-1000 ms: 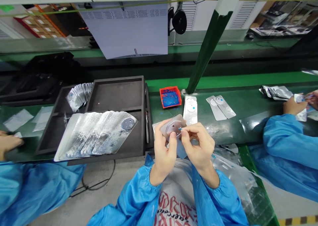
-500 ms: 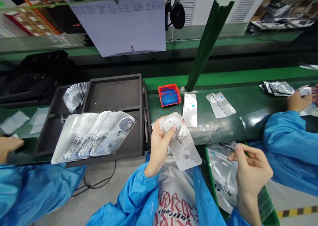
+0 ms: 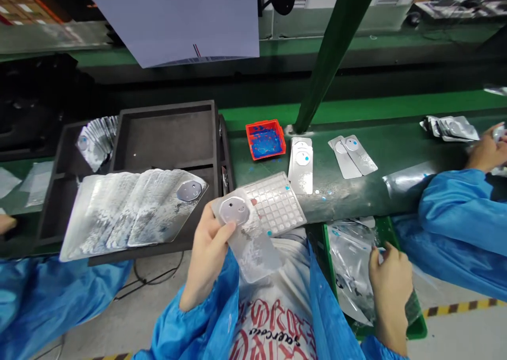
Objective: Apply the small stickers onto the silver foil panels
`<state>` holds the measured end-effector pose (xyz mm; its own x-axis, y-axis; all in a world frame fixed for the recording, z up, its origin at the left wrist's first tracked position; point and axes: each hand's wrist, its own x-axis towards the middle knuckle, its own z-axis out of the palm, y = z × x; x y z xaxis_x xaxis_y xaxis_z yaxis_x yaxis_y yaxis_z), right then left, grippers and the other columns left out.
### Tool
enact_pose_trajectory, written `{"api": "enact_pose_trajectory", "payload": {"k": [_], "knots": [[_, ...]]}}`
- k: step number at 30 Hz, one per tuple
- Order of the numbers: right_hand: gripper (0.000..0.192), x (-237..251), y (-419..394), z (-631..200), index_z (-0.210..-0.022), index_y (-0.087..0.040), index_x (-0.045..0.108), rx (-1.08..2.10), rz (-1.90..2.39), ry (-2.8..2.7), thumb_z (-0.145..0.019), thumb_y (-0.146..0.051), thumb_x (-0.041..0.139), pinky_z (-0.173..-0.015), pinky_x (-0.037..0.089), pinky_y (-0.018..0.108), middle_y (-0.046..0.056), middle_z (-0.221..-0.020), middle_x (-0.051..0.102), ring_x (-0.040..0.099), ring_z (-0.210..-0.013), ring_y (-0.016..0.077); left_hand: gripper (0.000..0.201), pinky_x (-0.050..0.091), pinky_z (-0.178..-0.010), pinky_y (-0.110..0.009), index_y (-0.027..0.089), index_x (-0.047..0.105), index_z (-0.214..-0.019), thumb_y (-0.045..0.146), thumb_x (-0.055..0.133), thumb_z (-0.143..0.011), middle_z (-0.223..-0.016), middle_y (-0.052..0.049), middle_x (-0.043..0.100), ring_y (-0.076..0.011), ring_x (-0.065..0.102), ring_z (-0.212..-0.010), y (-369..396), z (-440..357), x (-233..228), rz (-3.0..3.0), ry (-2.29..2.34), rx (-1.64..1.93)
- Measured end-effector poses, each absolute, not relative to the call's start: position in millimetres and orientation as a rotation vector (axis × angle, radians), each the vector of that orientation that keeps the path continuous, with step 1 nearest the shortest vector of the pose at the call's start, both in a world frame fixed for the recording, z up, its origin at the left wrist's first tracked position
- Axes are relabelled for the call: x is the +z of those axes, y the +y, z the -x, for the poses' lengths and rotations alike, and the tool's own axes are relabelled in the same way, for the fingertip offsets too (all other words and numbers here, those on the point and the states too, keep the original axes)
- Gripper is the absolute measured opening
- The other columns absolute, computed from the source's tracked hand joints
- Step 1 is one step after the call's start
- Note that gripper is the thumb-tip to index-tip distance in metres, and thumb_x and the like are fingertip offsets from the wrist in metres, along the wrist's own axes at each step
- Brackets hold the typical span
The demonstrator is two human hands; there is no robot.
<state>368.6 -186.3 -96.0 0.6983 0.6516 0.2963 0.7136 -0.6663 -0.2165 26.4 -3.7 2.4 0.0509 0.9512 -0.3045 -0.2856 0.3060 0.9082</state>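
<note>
My left hand (image 3: 209,249) holds a silver phone back cover (image 3: 255,254) by its upper end, thumb beside the round, dark camera area. The cover hangs tilted above my lap and overlaps a clear gridded tray (image 3: 277,204) with blue dots, which lies at the bench edge. My right hand (image 3: 392,281) is over the green bin (image 3: 418,318), its fingers closed; a small pale bit shows at the fingertips, too small to name. Crumpled clear plastic film (image 3: 352,270) fills the bin.
On my left, a black divided tray (image 3: 170,133) bears a fanned row of silver covers (image 3: 130,212). A red dish (image 3: 266,139) with blue bits stands behind the gridded tray. More covers (image 3: 301,167) lie by the green post (image 3: 328,59). Co-workers' blue sleeves (image 3: 455,201) flank me.
My left hand has moved left with the cover, uncovering the gridded tray. My right hand has moved left and lower over the bin. The view has shifted downward.
</note>
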Motion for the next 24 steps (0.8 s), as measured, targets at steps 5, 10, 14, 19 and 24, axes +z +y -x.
{"api": "enact_pose_trajectory", "payload": {"k": [5, 10, 14, 19, 24], "knots": [[0.028, -69, -92, -319, -0.118, -0.024, 0.077, 0.006, 1.912, -1.634, -0.111, -0.037, 0.053, -0.073, 0.058, 0.034, 0.010, -0.105, 0.073, 0.072, -0.085, 0.0229, 0.055, 0.062, -0.067, -0.028, 0.021, 0.066, -0.123, 0.043, 0.092, -0.081, -0.103, -0.008, 0.085, -0.0253, 0.083, -0.084, -15, -2, 13, -0.825, 1.245, 1.066], [0.029, -83, -46, -304, -0.111, -0.023, 0.080, 0.078, 1.711, -2.027, -0.113, -0.029, 0.052, -0.074, 0.058, 0.028, 0.009, -0.099, 0.075, 0.074, -0.091, 0.0214, 0.055, 0.057, -0.060, -0.025, 0.022, 0.064, -0.129, 0.043, 0.090, -0.085, -0.099, -0.007, 0.085, -0.0243, 0.081, -0.080, -23, -1, 7, -0.813, 1.251, 1.035], [0.030, -88, -41, -311, -0.112, -0.022, 0.080, 0.060, 1.711, -2.133, -0.114, -0.028, 0.051, -0.074, 0.056, 0.029, 0.009, -0.097, 0.074, 0.073, -0.092, 0.0217, 0.055, 0.055, -0.058, -0.025, 0.022, 0.062, -0.133, 0.041, 0.088, -0.088, -0.097, -0.004, 0.084, -0.0201, 0.077, -0.069, -23, -3, 1, -0.821, 1.194, 1.035], [0.024, -82, -35, -309, -0.110, -0.022, 0.080, 0.128, 1.771, -2.186, -0.111, -0.027, 0.057, -0.067, 0.050, 0.028, 0.009, -0.093, 0.073, 0.071, -0.090, 0.0219, 0.048, 0.056, -0.062, -0.024, 0.022, 0.063, -0.129, 0.038, 0.086, -0.090, -0.092, -0.001, 0.081, -0.0176, 0.075, -0.070, -18, -8, 0, -0.877, 1.152, 1.010], [0.017, -75, -29, -303, -0.095, -0.023, 0.076, 0.410, 1.892, -2.072, -0.105, -0.025, 0.063, -0.060, 0.043, 0.026, 0.006, -0.085, 0.074, 0.070, -0.075, 0.0193, 0.044, 0.056, -0.061, -0.024, 0.022, 0.065, -0.126, 0.037, 0.084, -0.090, -0.093, -0.002, 0.080, -0.0196, 0.076, -0.073, -15, -18, 2, -0.899, 1.132, 0.969]]}}
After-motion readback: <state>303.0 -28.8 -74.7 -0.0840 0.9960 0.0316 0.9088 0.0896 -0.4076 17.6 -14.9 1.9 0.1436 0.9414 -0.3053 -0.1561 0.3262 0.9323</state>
